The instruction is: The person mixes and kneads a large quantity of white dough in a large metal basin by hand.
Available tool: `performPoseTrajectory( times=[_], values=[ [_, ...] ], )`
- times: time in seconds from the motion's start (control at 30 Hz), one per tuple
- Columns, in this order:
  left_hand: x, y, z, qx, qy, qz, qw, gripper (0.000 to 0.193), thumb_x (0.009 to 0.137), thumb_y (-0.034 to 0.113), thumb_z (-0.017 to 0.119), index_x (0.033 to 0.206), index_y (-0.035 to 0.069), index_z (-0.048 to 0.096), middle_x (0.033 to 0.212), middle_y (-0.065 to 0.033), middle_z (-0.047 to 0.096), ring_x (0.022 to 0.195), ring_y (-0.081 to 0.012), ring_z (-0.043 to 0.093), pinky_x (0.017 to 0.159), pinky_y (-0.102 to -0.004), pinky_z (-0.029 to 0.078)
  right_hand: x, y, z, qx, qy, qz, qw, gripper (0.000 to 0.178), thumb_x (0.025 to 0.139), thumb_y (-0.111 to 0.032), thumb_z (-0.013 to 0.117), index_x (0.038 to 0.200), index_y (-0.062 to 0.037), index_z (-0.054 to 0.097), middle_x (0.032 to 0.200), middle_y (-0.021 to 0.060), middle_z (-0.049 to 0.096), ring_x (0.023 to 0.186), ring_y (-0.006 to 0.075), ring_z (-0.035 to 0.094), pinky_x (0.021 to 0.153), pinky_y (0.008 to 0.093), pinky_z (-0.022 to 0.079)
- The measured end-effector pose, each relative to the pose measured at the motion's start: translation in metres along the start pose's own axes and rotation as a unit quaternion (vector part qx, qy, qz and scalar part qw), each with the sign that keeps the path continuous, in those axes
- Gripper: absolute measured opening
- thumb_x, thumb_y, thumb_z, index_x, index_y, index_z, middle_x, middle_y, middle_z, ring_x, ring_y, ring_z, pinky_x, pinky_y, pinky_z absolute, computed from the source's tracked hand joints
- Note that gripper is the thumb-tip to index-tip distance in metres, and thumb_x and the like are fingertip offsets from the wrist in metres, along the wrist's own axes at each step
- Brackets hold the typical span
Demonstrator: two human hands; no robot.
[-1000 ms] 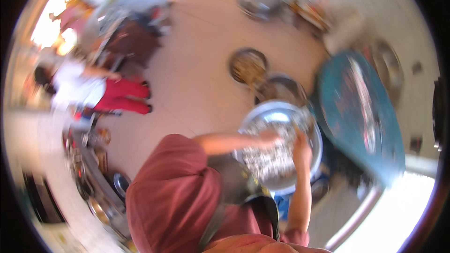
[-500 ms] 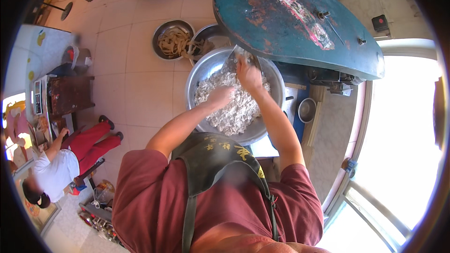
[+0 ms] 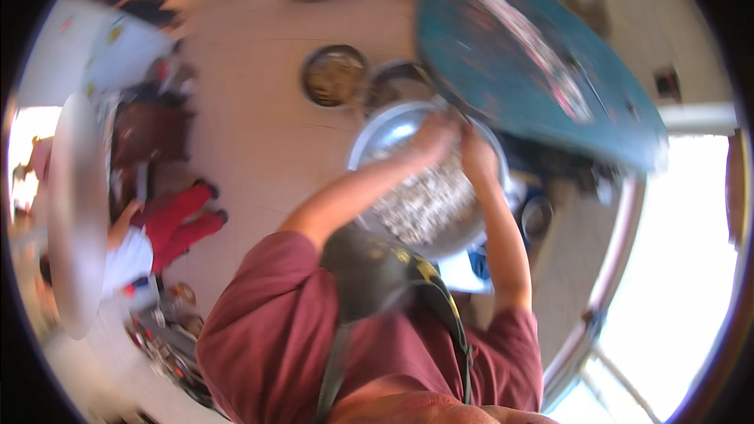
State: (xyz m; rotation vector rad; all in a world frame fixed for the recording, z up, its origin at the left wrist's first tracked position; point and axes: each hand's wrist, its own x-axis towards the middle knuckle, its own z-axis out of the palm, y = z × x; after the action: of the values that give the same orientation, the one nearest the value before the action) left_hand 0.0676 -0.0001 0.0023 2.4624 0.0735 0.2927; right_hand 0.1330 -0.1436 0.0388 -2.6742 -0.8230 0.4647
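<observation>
A wide steel basin (image 3: 377,137) sits below me, filled with pale, small bits of food (image 3: 424,204). Both my hands are inside it near its far rim. My left hand (image 3: 433,135) is over the pale food, fingers curled, and the blur hides what it holds. My right hand (image 3: 476,155) is close beside it, also down in the food, with its grip just as unclear. My dark apron (image 3: 369,275) and maroon shirt (image 3: 275,330) fill the lower view.
A blue-green oval table top (image 3: 534,63) lies just beyond the basin. Two round metal bowls (image 3: 334,76) stand on the tiled floor behind it. A person in red trousers (image 3: 177,220) sits at the left beside metal ware. A bright window (image 3: 683,267) is at the right.
The view has swung and blurred. Both hands have stayed in the basin, shifting toward its far rim next to the table.
</observation>
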Motion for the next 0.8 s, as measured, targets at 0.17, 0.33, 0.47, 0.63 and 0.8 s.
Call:
performPoseTrajectory(
  times=[0.17,0.33,0.47,0.63,0.8],
  values=[
    [0.009,0.035,-0.027,0.033,-0.114,-0.022,0.993,0.055,0.077,-0.006,0.060,0.132,0.001,0.050,0.146,-0.0306,0.034,0.139,-0.0480,0.033,0.113,-0.0500,0.038,-0.047,-0.007,-0.019,0.091,0.088,-0.036,0.991,0.030,0.101,-0.019,0.048,0.129,-0.0087,0.054,0.101,0.0241,0.069,0.085,0.0441,0.067,0.068,0.0541,0.052],
    [-0.010,0.015,-0.011,0.016,-0.007,0.046,0.999,0.050,0.077,-0.005,0.062,0.127,0.000,0.054,0.143,-0.0239,0.041,0.136,-0.0429,0.038,0.109,-0.0503,0.041,-0.026,-0.019,-0.017,0.058,0.044,-0.017,0.997,0.027,0.102,-0.019,0.048,0.125,-0.0074,0.055,0.097,0.0259,0.069,0.086,0.0461,0.066,0.068,0.0513,0.052],
    [-0.047,0.004,-0.014,-0.068,0.024,0.146,0.987,0.041,0.079,0.000,0.065,0.119,0.005,0.059,0.133,-0.0181,0.049,0.128,-0.0363,0.047,0.104,-0.0472,0.044,-0.042,-0.009,-0.015,0.109,0.102,-0.071,0.986,0.026,0.101,-0.022,0.049,0.124,-0.0097,0.055,0.091,0.0274,0.069,0.084,0.0470,0.065,0.065,0.0527,0.052],
    [-0.123,-0.032,0.012,0.009,-0.238,0.084,0.968,0.060,0.079,0.012,0.072,0.135,0.008,0.050,0.141,-0.0224,0.042,0.133,-0.0382,0.042,0.105,-0.0515,0.040,-0.006,-0.025,-0.008,0.028,0.002,-0.002,1.000,0.025,0.102,-0.025,0.048,0.123,-0.0121,0.054,0.094,0.0279,0.068,0.087,0.0473,0.064,0.068,0.0540,0.051],
    [-0.159,-0.048,-0.013,0.153,-0.370,0.111,0.910,0.091,0.080,0.030,0.075,0.154,0.012,0.026,0.157,-0.0259,0.018,0.147,-0.0398,0.020,0.115,-0.0630,0.020,-0.037,-0.020,-0.033,0.111,0.043,-0.018,0.993,0.028,0.103,-0.026,0.047,0.118,-0.0056,0.058,0.099,0.0249,0.067,0.092,0.0466,0.063,0.071,0.0507,0.050]
  ],
)
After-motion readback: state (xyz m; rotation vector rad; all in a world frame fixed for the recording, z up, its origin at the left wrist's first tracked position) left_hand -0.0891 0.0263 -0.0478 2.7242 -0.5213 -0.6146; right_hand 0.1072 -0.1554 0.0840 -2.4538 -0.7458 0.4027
